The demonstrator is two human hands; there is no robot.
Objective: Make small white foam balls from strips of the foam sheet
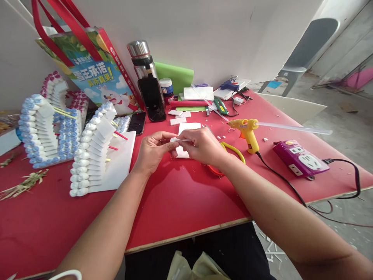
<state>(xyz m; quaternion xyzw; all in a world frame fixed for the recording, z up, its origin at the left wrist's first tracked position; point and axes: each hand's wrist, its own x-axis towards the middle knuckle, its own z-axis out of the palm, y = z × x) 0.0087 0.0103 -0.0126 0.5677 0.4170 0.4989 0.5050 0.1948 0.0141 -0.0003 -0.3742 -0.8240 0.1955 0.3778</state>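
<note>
Just above the middle of the red table, my left hand [155,149] and my right hand [204,146] meet fingertip to fingertip. Between them is a small white piece [175,139] with a rounded end and a thin, stick-like part. Both hands pinch it; its exact kind is too small to make out. Beneath the hands lies a white rectangular sheet [189,126], partly covered by them. Pliers with a yellow and a red handle [234,151] lie partly hidden behind my right hand and forearm.
At left stand a white curved model [100,144] on a white board and a blue-white model [37,128]. A yellow glue gun [246,132] and purple power strip [300,157] lie right. Behind are a flask [140,50], phone [151,99], box cutter [220,105] and bag [99,74].
</note>
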